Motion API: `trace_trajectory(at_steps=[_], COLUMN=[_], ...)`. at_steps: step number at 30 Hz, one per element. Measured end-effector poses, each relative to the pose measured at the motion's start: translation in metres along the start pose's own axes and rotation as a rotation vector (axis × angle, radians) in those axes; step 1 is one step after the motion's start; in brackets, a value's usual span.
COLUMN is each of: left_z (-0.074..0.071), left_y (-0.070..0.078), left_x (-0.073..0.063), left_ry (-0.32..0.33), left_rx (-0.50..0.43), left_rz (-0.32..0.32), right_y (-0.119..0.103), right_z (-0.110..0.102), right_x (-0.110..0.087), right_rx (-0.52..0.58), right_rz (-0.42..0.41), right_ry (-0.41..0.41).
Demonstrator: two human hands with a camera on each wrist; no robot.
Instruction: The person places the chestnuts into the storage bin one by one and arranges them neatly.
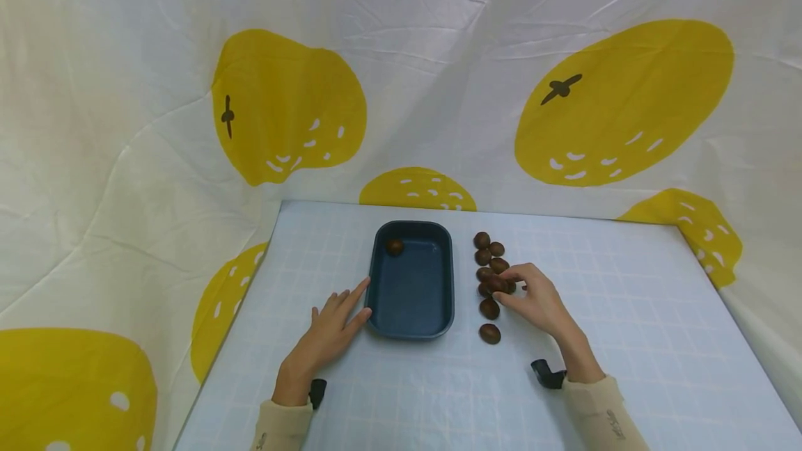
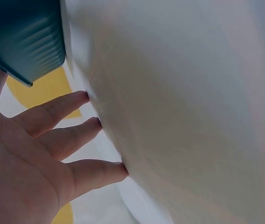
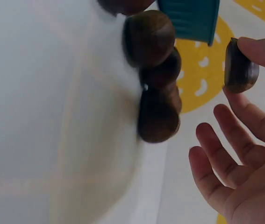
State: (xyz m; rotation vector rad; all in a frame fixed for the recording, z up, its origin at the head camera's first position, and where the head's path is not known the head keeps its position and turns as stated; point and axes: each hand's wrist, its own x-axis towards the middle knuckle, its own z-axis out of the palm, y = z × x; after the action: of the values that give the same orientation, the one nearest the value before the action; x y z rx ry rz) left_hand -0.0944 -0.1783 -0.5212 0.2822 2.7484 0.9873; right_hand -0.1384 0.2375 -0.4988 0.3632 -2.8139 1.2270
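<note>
1. Head view: right hand [image 1: 540, 303] holds one chestnut [image 1: 497, 284] over loose chestnuts [image 1: 489, 309] at the blue tray's [image 1: 410, 298] 3 o'clock; another chestnut [image 1: 395, 247] lies inside at 11. Left hand [image 1: 328, 336] is at 8.
2. Left wrist: fingers spread, holding nothing; thumb touches tray.
3. Right wrist: thumb and forefinger pinch, others splayed. Step seems to be picking; next likely calls for carrying toward 9 o'clock, then release.

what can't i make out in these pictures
Head view: the exact count of nuts, as the right hand and held nut cover part of the group.
Head view: the right sleeve lettering, too small to read.
Left wrist view: the inside of the tray, hidden by its wall; the top and left edges cut it off.
Right wrist view: the topmost nut, blurred and cut off by the top edge.
</note>
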Motion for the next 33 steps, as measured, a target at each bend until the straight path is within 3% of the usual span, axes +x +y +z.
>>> trace_trajectory(at_steps=[18,33], left_z=[0.001,0.003], left_y=[0.001,-0.003], left_x=[0.001,0.002], left_ry=[0.013,0.03], left_rx=[0.015,0.01], left_rz=[0.004,0.025], right_y=[-0.041,-0.094], right_z=[0.013,0.024], right_x=[0.042,0.08], right_rx=[0.119,0.079], right_rz=[-0.103,-0.151], right_ry=[-0.035,-0.099])
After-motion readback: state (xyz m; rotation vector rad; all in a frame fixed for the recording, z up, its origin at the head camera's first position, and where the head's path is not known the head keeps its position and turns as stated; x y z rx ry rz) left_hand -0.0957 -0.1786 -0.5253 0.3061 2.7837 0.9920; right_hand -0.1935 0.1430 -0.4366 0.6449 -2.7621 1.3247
